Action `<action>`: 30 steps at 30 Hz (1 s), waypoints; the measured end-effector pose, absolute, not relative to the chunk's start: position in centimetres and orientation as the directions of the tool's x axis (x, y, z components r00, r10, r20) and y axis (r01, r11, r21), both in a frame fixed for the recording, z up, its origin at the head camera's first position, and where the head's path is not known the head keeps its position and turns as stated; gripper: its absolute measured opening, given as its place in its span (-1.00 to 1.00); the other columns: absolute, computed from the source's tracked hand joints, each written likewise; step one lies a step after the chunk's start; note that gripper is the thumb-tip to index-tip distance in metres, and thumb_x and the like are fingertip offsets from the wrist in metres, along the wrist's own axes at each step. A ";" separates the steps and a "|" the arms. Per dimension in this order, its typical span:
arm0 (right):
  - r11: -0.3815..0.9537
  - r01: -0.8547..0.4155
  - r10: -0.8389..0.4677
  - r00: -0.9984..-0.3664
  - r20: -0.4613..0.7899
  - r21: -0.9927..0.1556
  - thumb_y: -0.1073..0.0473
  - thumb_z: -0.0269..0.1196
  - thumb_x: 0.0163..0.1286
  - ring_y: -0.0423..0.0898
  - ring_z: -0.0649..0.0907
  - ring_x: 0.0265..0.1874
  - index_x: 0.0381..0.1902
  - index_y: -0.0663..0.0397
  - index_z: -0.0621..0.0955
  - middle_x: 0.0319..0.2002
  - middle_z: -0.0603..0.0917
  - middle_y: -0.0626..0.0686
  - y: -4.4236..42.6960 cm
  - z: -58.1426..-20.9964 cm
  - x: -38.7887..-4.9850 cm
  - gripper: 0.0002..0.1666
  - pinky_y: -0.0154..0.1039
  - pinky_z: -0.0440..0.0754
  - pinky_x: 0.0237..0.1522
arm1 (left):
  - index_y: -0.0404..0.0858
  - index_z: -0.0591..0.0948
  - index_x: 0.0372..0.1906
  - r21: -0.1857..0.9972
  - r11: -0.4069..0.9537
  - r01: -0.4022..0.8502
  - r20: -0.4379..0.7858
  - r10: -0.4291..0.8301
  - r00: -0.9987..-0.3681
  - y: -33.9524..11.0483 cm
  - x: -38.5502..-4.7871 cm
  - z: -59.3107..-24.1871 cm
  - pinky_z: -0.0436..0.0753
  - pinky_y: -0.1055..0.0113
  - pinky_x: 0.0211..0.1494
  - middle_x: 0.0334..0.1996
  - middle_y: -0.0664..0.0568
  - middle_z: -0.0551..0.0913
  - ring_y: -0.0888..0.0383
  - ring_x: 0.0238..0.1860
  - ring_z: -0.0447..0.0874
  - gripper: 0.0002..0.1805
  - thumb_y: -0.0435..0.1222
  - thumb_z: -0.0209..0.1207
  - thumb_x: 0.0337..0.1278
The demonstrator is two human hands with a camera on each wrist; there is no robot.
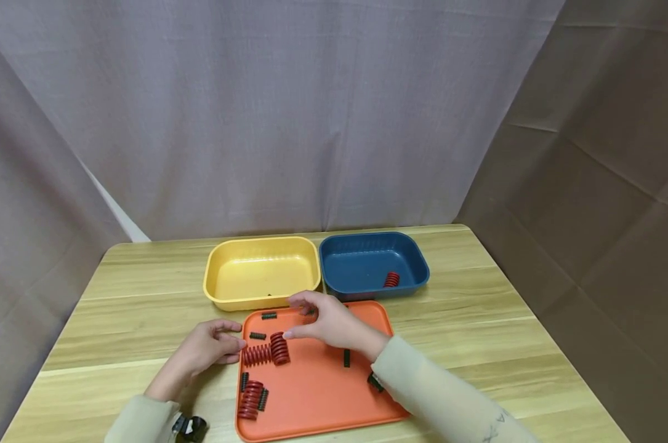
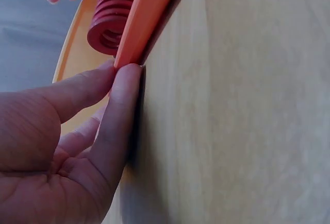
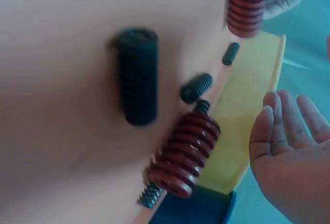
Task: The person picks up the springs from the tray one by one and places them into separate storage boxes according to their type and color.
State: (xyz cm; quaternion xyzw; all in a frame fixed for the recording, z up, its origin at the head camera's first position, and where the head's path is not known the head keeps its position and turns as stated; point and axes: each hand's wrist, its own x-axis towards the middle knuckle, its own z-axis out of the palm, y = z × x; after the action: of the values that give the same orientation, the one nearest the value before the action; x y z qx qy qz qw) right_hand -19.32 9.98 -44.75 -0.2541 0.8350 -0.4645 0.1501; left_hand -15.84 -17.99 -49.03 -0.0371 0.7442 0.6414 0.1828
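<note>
The left hand pinches the left rim of an orange tray; in the left wrist view its thumb and finger meet at the tray's edge, just below a red spring. Over the back part of the tray is the right hand, its thumb beside a thick red spring. In the right wrist view that hand has extended fingers and holds nothing. Another red spring lies by the left rim, a third at the front left. Small dark springs are scattered around.
Behind the tray stand a yellow bin and, to its right, a blue bin with a red spring inside. Dark springs also lie on the tray's right side. Grey curtains hang around the wooden table.
</note>
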 end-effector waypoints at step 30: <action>0.653 -0.525 -0.658 -0.750 -0.065 -0.546 -0.28 0.42 0.05 -0.25 0.47 0.10 0.13 -0.19 0.58 0.07 0.57 -0.28 8.2 -47.2 -18.0 -0.30 -0.23 0.39 0.21 | -0.60 0.54 -0.06 0.933 0.160 -0.322 -0.352 0.220 -0.910 -18.7 -16.1 -49.6 0.70 0.20 -0.16 -0.30 -0.18 0.71 0.02 -0.33 0.73 -0.67 -0.49 0.28 0.08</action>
State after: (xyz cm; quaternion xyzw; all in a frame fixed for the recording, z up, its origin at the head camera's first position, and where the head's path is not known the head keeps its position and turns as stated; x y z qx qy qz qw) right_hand -18.00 8.18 -47.21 -0.3288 0.8997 -0.2562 0.1299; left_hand -16.07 -18.72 -49.58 -0.0350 0.7322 0.6472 0.2093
